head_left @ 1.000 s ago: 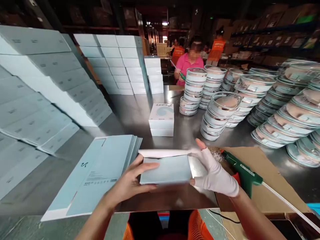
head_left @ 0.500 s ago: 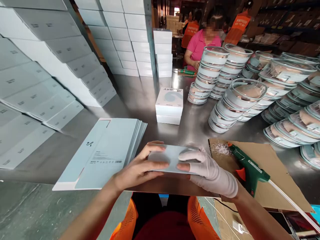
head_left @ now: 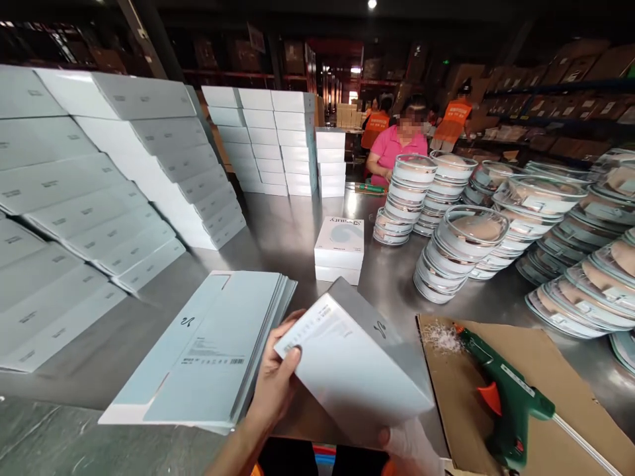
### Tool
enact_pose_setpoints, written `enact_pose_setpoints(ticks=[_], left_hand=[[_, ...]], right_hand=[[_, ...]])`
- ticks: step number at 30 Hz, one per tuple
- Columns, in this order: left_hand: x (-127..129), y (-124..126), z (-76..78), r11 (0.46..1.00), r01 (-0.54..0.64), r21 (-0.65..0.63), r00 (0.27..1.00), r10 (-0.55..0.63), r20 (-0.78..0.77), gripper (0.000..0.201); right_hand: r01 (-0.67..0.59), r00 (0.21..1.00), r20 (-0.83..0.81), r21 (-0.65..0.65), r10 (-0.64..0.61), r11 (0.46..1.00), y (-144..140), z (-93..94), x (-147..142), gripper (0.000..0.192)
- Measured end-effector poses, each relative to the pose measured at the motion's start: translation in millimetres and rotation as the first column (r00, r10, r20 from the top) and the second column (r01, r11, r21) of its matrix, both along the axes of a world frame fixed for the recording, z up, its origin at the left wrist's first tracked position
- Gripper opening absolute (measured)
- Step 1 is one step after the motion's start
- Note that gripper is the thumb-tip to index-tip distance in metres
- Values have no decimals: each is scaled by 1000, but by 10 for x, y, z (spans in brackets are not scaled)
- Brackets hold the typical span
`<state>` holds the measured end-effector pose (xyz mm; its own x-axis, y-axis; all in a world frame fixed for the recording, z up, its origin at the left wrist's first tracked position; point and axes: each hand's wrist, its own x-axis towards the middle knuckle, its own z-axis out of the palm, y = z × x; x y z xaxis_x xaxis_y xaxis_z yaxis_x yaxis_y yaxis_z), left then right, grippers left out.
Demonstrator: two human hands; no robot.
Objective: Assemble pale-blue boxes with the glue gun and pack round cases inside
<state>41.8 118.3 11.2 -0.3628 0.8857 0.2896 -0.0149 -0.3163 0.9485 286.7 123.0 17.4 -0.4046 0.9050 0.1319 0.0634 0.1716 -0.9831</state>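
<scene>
A pale blue-white box [head_left: 354,377] is tilted between my hands over the table's front edge, its printed underside text and a dark swirl logo showing on two faces. My left hand [head_left: 278,380] grips its left corner, thumb on the near face and fingers behind. At the lower right corner my right hand [head_left: 411,444], in a white glove with a bare thumb tip, holds the box; it is blurred and its other fingers are mostly hidden. Left of the box lies a stack of flat printed sleeves [head_left: 198,350]. Behind it stand two stacked white boxes [head_left: 339,248].
A green glue gun [head_left: 516,390] lies on cardboard [head_left: 560,360] at right, beside whitish glue scraps [head_left: 443,337]. Stacked clear round containers [head_left: 461,241] fill the right. White boxes [head_left: 149,158] are piled at left and back. A co-worker in pink [head_left: 394,149] sits across the table.
The box, earlier held level by both hands, has been turned and tilted up, showing other faces. My right hand has moved down to its lower corner. The view has tipped upward.
</scene>
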Motion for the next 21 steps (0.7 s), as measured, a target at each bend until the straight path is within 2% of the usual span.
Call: enact_pose_setpoints(ticks=[2, 3, 4, 5, 6, 7, 8, 10, 12, 15, 19, 21], left_hand=[[42, -2, 23, 999, 22, -47, 1000, -21, 21, 54], [9, -9, 57, 998, 13, -61, 1000, -11, 18, 58], [-57, -22, 96, 997, -16, -72, 1000, 17, 5, 57], [-150, -42, 135, 995, -61, -79, 998, 59, -19, 52], [-261, -68, 168, 990, -112, -84, 993, 108, -50, 43], [-378, -100, 190, 983, -165, -85, 984, 157, -88, 36], [-494, -136, 202, 974, -214, -80, 971, 203, -128, 31], [-694, -218, 191, 955, -291, -55, 940, 275, -204, 29], [-845, -302, 149, 938, -346, -33, 909, 326, -261, 27], [-1013, -403, 93, 905, -424, -25, 828, 376, -416, 28], [-1266, -407, 134, 844, -531, -71, 638, 344, -689, 35], [-1442, -337, 176, 790, -604, -107, 576, 340, -743, 42]], right_hand=[[110, 993, -40, 49, -108, 993, 91, 149, -54, 94], [195, 980, -4, 127, -197, 972, 204, 299, -63, 86], [276, 955, 44, 222, -292, 935, 359, 486, -73, 79], [314, 898, 174, 388, -403, 866, 549, 695, -93, 74], [318, 850, 238, 481, -470, 817, 766, 907, -134, 71], [276, 819, 292, 555, -494, 785, 997, 1104, -199, 73], [122, 689, 447, 705, -571, 699, 1232, 1272, -291, 67], [-47, 600, 532, 769, -597, 637, 1671, 1484, -528, 55], [-168, 541, 593, 771, -596, 614, 2020, 1530, -780, 55], [-265, 447, 653, 750, -611, 606, 2329, 1411, -1059, 59], [-321, 361, 708, 705, -607, 632, 2416, 1252, -1201, 48], [-333, 359, 719, 695, -595, 638, 2343, 1233, -1208, 54]])
